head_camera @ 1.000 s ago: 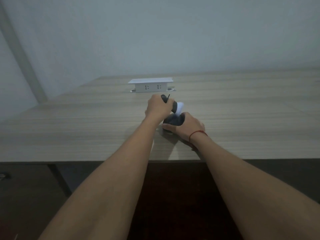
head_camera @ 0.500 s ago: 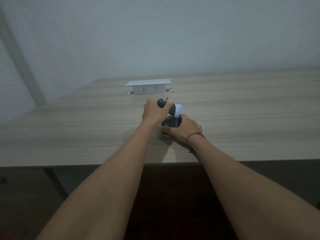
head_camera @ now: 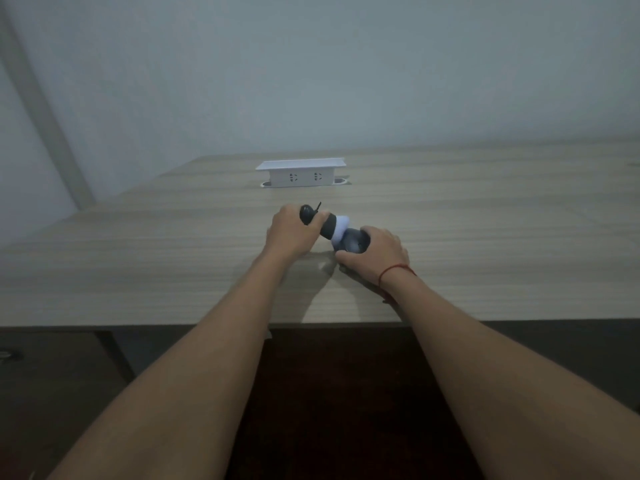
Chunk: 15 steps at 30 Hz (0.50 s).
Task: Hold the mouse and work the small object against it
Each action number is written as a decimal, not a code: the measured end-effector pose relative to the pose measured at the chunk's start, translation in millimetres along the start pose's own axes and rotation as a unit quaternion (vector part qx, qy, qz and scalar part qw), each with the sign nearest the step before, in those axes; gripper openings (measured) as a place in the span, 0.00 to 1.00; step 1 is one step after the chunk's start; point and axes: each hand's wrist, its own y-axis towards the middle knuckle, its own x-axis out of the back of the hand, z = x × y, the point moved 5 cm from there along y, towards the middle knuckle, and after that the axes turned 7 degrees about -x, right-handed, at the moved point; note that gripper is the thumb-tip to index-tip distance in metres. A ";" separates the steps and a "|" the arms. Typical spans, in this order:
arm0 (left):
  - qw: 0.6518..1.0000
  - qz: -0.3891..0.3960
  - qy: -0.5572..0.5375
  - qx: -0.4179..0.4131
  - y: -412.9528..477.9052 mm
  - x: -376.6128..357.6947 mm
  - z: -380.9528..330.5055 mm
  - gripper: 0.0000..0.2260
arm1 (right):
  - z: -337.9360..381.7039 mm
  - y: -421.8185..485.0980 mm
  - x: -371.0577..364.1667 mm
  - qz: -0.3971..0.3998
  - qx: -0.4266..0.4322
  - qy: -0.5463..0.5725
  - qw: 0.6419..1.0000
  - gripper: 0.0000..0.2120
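Wood-grain counter (head_camera: 138,271) carries the thing I am working on, low over its middle. My left hand (head_camera: 294,233) curls tight round the black handle (head_camera: 306,215), which tilts up and away. My right hand (head_camera: 375,254) wraps the dark round base (head_camera: 353,240), maybe to keep it from moving. A white band (head_camera: 341,226) shows between my hands. I think it is a small gadget, but the light is dim. A white socket box (head_camera: 300,173) stands farther back.

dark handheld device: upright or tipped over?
Tipped. The dark device slants down from the left hand to the right hand just above the table; both grip it.
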 end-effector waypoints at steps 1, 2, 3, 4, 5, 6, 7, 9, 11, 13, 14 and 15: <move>1.000 0.008 0.002 0.001 -1.3 -1.9 1.5 0.16 | -0.2 -0.6 0.6 -0.002 -0.001 0.015 1.000 0.27; 1.000 0.018 0.011 0.004 -2.7 -4.4 4.7 0.15 | -0.1 -1.7 0.9 0.000 -0.001 0.029 1.000 0.26; 0.999 0.027 0.032 0.007 -2.9 -6.3 8.6 0.14 | 0.0 -2.9 0.9 0.001 -0.002 0.041 0.999 0.27; 0.998 0.028 0.055 0.014 -2.7 -5.8 11.7 0.15 | 0.3 -4.0 1.1 0.001 -0.004 0.048 0.999 0.29; 0.997 0.023 0.071 0.021 -1.7 -4.6 14.0 0.17 | 0.3 -4.6 1.6 0.001 -0.005 0.050 0.999 0.30; 0.997 0.017 0.071 0.021 -0.3 -3.4 14.1 0.18 | 0.2 -4.6 1.8 0.002 -0.006 0.051 0.999 0.31; 0.998 0.009 0.062 0.009 0.9 -3.1 12.2 0.17 | -0.1 -4.0 1.7 0.004 -0.006 0.052 0.999 0.30; 0.998 0.007 0.059 -0.014 -2.0 -7.2 6.9 0.17 | -0.6 -3.8 1.6 0.008 -0.005 0.054 0.999 0.29; 0.996 0.015 0.089 -0.014 -5.0 -11.1 8.6 0.15 | -0.4 -4.7 2.3 0.011 -0.007 0.060 0.998 0.31; 0.991 -0.003 0.131 -0.002 -5.4 -6.6 11.0 0.12 | 0.9 -6.7 2.2 0.016 -0.006 0.055 0.998 0.32; 0.992 -0.018 0.126 -0.005 -3.6 -4.8 10.6 0.11 | 1.4 -7.3 2.3 0.020 -0.005 0.050 0.999 0.32; 0.995 -0.030 0.100 -0.009 -2.1 -4.4 9.6 0.13 | 1.7 -8.1 2.8 0.025 -0.004 0.046 0.999 0.31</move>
